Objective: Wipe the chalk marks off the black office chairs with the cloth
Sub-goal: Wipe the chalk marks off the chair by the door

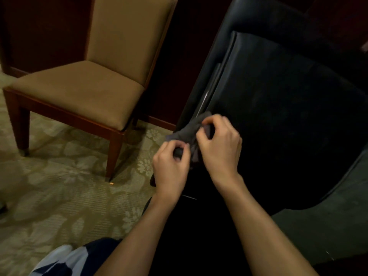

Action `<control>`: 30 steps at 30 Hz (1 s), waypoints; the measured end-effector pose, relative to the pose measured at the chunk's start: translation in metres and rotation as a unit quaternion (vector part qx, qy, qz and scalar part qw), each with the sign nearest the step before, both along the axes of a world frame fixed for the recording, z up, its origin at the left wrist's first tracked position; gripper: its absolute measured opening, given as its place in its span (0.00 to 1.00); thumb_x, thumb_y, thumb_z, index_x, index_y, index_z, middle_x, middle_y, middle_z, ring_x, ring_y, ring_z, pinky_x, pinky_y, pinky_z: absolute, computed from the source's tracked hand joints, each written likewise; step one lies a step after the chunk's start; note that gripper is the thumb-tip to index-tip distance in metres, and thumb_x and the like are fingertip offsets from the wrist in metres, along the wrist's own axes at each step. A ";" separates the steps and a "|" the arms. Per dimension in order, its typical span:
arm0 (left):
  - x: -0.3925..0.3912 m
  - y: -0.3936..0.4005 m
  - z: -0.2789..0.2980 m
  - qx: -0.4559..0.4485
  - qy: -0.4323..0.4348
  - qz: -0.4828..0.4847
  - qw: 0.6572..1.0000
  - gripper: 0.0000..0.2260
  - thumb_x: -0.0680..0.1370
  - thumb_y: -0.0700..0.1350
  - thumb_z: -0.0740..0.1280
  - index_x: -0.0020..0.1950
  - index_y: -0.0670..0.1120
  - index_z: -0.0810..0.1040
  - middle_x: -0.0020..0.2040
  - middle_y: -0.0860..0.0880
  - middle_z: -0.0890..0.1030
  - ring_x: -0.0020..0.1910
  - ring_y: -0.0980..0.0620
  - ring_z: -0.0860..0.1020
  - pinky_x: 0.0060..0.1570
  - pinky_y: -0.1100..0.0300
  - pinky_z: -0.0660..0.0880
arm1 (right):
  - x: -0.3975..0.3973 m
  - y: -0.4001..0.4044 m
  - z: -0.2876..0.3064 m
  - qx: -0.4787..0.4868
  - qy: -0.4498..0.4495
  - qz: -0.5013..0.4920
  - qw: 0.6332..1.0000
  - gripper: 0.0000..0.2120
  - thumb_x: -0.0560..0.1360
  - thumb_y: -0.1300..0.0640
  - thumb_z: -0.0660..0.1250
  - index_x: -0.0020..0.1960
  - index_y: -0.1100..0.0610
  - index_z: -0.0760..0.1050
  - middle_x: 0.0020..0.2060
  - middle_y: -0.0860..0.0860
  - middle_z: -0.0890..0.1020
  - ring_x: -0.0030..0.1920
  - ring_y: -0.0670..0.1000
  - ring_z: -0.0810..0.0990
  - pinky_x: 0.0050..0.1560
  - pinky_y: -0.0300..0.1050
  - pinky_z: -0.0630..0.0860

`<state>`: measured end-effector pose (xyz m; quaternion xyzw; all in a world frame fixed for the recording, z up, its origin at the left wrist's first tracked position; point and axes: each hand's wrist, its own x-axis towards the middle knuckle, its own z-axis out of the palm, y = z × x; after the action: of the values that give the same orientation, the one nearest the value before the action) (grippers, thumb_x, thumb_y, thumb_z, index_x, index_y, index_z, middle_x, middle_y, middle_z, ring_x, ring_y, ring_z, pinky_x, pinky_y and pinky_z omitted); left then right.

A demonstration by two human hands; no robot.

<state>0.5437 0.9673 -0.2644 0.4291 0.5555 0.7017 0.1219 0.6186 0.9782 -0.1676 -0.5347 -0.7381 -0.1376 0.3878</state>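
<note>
Cloth (189, 130), dark grey and bunched, is held between both hands at the left edge of the black office chair (278, 116). Left hand (171, 166): fingers curled, pinching the lower end of the cloth. Right hand (219, 144): fingers curled, gripping its upper part. Chalk marks on the dark seat cannot be made out. A tan upholstered wooden chair (89, 86) stands to the left on the patterned carpet (49, 196).
</note>
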 end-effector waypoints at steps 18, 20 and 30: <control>-0.023 0.028 0.071 0.000 0.121 -0.070 0.990 0.03 0.74 0.47 0.71 0.42 0.48 0.80 0.42 0.48 0.83 0.43 0.45 0.81 0.43 0.52 0.73 | -0.002 0.021 0.051 -0.003 0.032 -0.029 0.999 0.06 0.72 0.55 0.68 0.48 0.53 0.77 0.46 0.53 0.83 0.47 0.59 0.80 0.44 0.50 0.74; -0.025 0.040 0.106 0.004 0.134 -0.067 0.989 0.04 0.75 0.48 0.70 0.43 0.49 0.80 0.44 0.47 0.83 0.45 0.43 0.81 0.45 0.50 0.76 | -0.004 0.034 0.086 -0.022 0.037 -0.048 0.998 0.05 0.73 0.55 0.67 0.49 0.51 0.77 0.47 0.52 0.83 0.48 0.57 0.80 0.44 0.47 0.72; -0.029 0.018 0.073 -0.044 0.173 -0.061 0.982 0.04 0.75 0.47 0.69 0.44 0.48 0.77 0.44 0.47 0.81 0.45 0.43 0.80 0.43 0.48 0.76 | -0.007 0.012 0.042 -0.054 0.053 -0.005 0.997 0.07 0.73 0.57 0.68 0.51 0.55 0.75 0.49 0.53 0.82 0.49 0.60 0.80 0.46 0.52 0.76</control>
<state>0.5150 0.9854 -0.1913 0.5714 0.5711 0.5831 0.0853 0.6118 0.9904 -0.1253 -0.5655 -0.7201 -0.0710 0.3958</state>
